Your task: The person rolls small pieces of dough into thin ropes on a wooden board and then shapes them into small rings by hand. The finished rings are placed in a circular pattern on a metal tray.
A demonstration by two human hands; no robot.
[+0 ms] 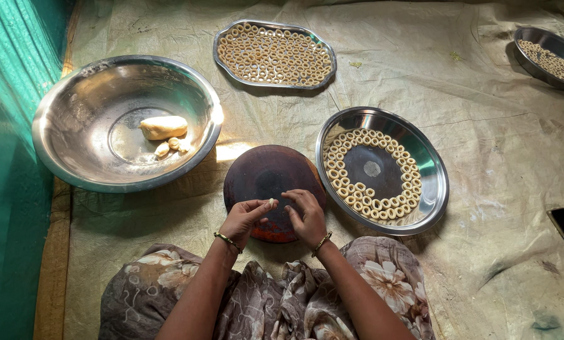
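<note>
Pinching a small pale dough piece (270, 202) between both hands (244, 217) (307, 217), we are working it above the round dark wooden board (263, 173), keeping crumbs contained.

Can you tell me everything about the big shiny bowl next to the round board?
The big bowl is round, wide and deep, and looks like shiny silver metal with a rolled rim. It sits upright on the pale cloth, up and left of the dark round board, its rim very near it. Its wall mirrors the green curtain beside it. Inside, on the flat bottom, lie one pale dough lump and a few small dough bits. No hand touches it.
</note>
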